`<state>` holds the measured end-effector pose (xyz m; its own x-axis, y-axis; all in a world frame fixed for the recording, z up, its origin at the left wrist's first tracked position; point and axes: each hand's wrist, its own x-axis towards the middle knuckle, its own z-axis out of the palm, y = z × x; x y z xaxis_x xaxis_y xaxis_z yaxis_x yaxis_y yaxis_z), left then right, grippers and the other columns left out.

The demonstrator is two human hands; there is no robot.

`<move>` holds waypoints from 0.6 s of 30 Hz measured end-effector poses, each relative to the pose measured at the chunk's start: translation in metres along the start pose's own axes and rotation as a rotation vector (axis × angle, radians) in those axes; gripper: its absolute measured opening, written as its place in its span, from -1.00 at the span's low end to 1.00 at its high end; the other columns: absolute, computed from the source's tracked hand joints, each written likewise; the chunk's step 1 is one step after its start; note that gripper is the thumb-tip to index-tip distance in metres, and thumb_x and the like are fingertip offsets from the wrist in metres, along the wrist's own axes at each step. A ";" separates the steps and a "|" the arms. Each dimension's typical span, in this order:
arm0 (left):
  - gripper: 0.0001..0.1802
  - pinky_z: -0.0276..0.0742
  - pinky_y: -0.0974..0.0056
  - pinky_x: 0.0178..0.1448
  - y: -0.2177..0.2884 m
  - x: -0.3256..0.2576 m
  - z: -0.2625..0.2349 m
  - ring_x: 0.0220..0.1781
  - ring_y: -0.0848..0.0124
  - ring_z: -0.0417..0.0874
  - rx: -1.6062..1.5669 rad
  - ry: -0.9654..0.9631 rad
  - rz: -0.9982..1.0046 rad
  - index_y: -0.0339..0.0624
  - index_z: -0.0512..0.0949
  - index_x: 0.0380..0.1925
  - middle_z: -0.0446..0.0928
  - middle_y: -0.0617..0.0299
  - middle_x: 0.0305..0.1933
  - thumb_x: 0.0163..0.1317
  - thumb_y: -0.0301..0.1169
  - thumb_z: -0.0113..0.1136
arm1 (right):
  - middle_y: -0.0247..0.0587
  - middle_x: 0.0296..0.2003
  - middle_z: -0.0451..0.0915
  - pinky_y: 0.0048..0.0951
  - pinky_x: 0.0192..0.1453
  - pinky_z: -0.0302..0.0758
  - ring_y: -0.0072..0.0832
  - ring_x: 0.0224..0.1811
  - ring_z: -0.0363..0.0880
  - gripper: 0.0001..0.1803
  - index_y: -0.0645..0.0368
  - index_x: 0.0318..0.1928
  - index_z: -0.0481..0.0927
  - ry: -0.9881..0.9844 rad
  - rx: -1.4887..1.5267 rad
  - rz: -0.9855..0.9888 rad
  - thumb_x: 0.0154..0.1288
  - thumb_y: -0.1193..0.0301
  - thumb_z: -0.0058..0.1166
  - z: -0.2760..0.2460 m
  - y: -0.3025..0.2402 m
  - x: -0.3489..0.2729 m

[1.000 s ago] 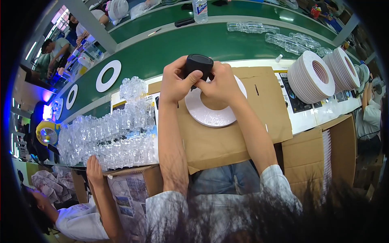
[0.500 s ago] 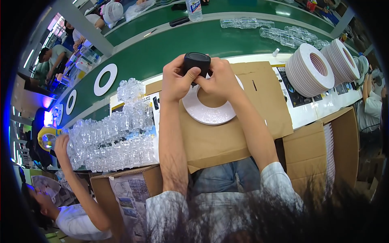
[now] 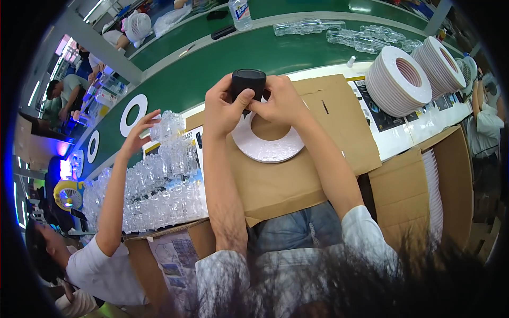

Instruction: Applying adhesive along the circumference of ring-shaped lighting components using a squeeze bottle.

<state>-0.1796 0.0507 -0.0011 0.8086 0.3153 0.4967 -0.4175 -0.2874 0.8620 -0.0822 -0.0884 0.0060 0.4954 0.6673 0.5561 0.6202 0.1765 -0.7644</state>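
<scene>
My left hand (image 3: 224, 108) and my right hand (image 3: 278, 100) both grip a small black rounded part (image 3: 247, 82), held up over a white ring-shaped disc (image 3: 268, 145). The disc lies flat on a sheet of brown cardboard (image 3: 297, 175) in front of me. My fingers cover the part's lower side. To my left a co-worker's hand (image 3: 139, 132) reaches onto a heap of clear plastic pieces (image 3: 151, 191).
Stacks of white rings (image 3: 400, 82) stand at the right, with an open cardboard box (image 3: 419, 185) below them. A green conveyor belt (image 3: 265, 50) runs behind, carrying white rings (image 3: 132, 114), clear parts (image 3: 339, 34) and a bottle (image 3: 241, 11). Other people work at far left.
The co-worker's arm has risen from low at the left up onto the top of the clear plastic heap. My two hands stay on the black part above the disc.
</scene>
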 end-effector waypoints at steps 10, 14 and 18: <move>-0.24 0.52 0.14 0.21 0.030 0.026 0.017 0.16 0.07 0.62 1.074 -0.377 -0.567 -0.29 0.53 0.15 0.56 -0.15 0.15 0.02 -0.01 0.42 | -0.28 -0.37 0.68 -0.54 -0.23 0.53 -0.62 -0.34 0.60 -0.72 0.33 -0.29 0.67 0.387 0.647 0.128 0.16 0.34 0.37 -0.051 0.048 0.006; -0.41 0.58 0.10 0.06 0.015 0.041 0.030 -0.08 0.04 0.70 1.326 -0.533 -0.593 -0.21 0.71 -0.18 0.68 -0.08 -0.15 -0.11 0.01 0.48 | -0.30 -0.36 0.65 -0.56 -0.23 0.49 -0.63 -0.34 0.57 -0.71 0.30 -0.27 0.66 0.433 0.829 0.183 0.17 0.31 0.36 -0.049 0.062 0.007; -0.44 0.60 0.08 -0.03 0.005 0.048 0.022 -0.19 0.03 0.71 1.432 -0.556 -0.342 -0.23 0.71 -0.38 0.68 -0.07 -0.28 -0.12 0.09 0.43 | -0.27 -0.33 0.65 -0.53 -0.15 0.55 -0.57 -0.32 0.61 -0.70 0.34 -0.24 0.64 0.481 0.911 0.191 0.16 0.33 0.35 -0.052 0.068 0.009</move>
<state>-0.1339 0.0448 0.0243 0.9586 0.2759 -0.0700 0.2732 -0.9608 -0.0468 -0.0039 -0.1082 -0.0243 0.8503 0.4190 0.3183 -0.0882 0.7099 -0.6988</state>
